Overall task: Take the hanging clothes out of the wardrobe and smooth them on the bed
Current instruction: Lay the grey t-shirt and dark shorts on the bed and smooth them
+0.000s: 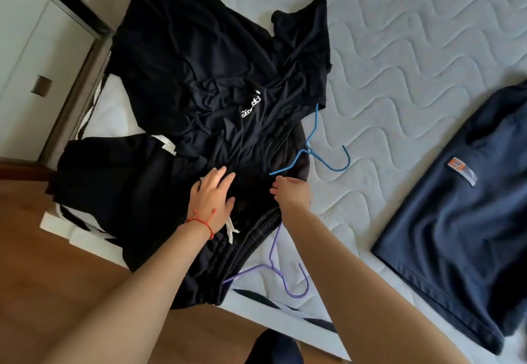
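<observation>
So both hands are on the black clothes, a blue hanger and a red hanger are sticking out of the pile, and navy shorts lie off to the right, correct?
Nearly. The head view shows the second hanger is purple, not red. The rest holds: left hand and right hand on the black clothes, the blue hanger sticking out, and navy shorts to the right.

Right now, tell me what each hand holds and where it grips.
The left hand lies flat on the black clothes, gripping nothing. The right hand seems to pinch black fabric near the blue hanger; unclear.

You are in a home bedroom: a quilted bare mattress (399, 58) carries loose clothes (199, 78), beside a white cupboard (25, 41) and wooden floor (71, 272).
</observation>
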The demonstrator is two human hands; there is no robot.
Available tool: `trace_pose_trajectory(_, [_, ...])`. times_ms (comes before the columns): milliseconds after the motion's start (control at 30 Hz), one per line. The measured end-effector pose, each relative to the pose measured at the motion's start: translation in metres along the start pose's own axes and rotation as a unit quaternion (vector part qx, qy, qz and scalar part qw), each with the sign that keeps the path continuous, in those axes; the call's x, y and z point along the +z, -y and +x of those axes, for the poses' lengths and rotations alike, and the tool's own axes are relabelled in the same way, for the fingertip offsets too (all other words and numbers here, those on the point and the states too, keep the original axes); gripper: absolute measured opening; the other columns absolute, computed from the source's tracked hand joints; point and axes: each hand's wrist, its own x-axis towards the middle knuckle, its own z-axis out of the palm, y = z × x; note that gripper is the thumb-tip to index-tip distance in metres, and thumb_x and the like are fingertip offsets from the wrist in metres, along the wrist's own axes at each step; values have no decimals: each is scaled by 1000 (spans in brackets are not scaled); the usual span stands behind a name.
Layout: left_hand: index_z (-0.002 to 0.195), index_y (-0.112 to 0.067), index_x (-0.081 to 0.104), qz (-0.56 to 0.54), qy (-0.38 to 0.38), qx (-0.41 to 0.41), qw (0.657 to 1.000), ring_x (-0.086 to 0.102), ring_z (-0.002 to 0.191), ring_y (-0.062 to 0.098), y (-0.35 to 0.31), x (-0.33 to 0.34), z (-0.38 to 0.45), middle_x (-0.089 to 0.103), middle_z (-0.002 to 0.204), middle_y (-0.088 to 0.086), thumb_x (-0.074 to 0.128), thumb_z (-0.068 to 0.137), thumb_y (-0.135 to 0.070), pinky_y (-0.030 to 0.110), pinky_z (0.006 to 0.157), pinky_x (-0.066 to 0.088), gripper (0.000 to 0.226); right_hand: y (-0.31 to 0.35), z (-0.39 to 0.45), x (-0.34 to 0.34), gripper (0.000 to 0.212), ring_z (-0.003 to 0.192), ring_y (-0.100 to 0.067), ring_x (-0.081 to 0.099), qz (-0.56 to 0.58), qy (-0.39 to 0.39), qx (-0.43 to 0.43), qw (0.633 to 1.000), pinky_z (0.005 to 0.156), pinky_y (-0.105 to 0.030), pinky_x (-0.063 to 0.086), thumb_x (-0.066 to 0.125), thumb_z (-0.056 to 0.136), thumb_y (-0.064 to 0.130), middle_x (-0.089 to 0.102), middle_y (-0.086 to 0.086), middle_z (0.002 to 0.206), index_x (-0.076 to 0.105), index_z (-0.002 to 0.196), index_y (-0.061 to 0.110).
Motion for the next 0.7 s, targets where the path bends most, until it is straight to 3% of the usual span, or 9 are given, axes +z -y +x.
trace_pose_trajectory(100, [146, -22, 21, 33, 27, -7, 999, 6, 146, 17, 3, 10, -9, 9, 157, -3, 45, 93, -28, 44, 115, 16, 58, 4, 6, 12, 17, 88, -30, 67, 32, 8, 28, 999, 79, -34, 54, 61, 86, 12, 66, -13, 77, 61, 70, 4])
trace_pose_trajectory(200, [147, -21, 16, 39, 32, -15, 999, 3, 146, 17, 1, 13, -12, 1, 158, -2, 41, 95, -30, 43, 116, 15, 59, 5, 3, 17, 9, 73, -21, 63, 25, 6, 17, 1000, 72, -29, 53, 64, 83, 12, 61, -6, 69, 58, 79, 8])
trace_pose_trajectory(333, [147, -19, 14, 19, 40, -40, 998, 6, 145, 18, -9, 12, -16, -1, 158, 0, 40, 95, -33, 41, 114, 24, 60, 8, -10, 25, 4, 87, -24, 66, -33, 3, -49, 998, 83, -33, 54, 60, 85, 13, 66, -8, 84, 64, 84, 14])
trace_pose_trajectory(433, [145, -16, 22, -26, 34, -47, 998, 12, 144, 19, -17, 7, -19, 6, 158, 2, 38, 95, -36, 39, 113, 27, 56, 15, -25, 31, 13, 86, -24, 65, -68, 2, -105, 992, 83, -36, 53, 54, 89, 15, 65, -9, 82, 60, 78, 14])
trace_pose_trajectory(533, [141, -14, 35, -83, 14, -33, 996, 20, 142, 20, -24, -3, -25, 23, 154, 4, 32, 97, -41, 38, 112, 25, 51, 23, -39, 23, 20, 79, -23, 59, -111, -19, -164, 980, 72, -32, 46, 46, 92, 14, 61, -7, 77, 53, 73, 12])
trace_pose_trajectory(633, [137, -15, 41, -123, -28, -22, 992, 26, 139, 18, -36, -20, -39, 34, 148, 3, 19, 88, -51, 37, 110, 26, 65, 32, -59, -1, 17, 75, -20, 52, -151, -34, -211, 965, 67, -29, 38, 42, 91, 11, 57, -3, 78, 57, 84, 12])
trace_pose_trajectory(700, [135, -13, 44, -139, -47, -15, 989, 30, 137, 18, -43, -29, -47, 38, 145, 3, 21, 86, -50, 37, 108, 28, 66, 37, -70, -21, 18, 73, -21, 50, -174, -38, -230, 957, 65, -28, 35, 39, 90, 9, 57, -4, 81, 57, 86, 12])
